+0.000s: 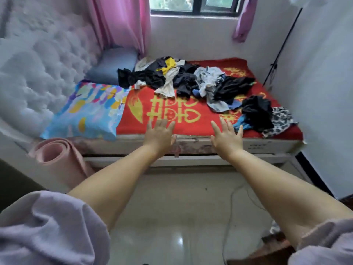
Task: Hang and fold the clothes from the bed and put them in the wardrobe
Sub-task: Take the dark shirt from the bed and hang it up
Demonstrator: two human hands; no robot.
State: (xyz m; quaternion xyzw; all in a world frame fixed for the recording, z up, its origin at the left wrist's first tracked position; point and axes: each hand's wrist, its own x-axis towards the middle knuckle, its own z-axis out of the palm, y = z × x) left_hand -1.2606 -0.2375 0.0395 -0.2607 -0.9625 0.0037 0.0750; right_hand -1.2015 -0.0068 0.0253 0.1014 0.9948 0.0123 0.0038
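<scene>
1. Your left hand (159, 133) and right hand (227, 137) are both stretched out over the near edge of the bed (219, 145), fingers spread and straight, holding nothing. Neither touches a garment yet.
2. Just beyond your fingertips lies a bare stretch of the red blanket (172, 111). Keep it free; it looks like the best flat place for folding.
3. Nearest your right hand is the small heap at the right: a black garment (257, 111) lying over a blue piece (241, 123), with a leopard-print piece (280, 121) beside it. Start here, I would judge, since it needs the shortest reach.
4. Take one garment only. Pinch it at a seam or shoulder and lift it clear before you pull, as the pieces overlap and may drag each other.
5. Farther back, the main clothes pile (183, 79) spreads across the middle of the blanket, dark items mixed with a pale grey one and a yellow-trimmed one.
6. The wardrobe is not in view, nor are any hangers; find both before you carry anything off.
</scene>
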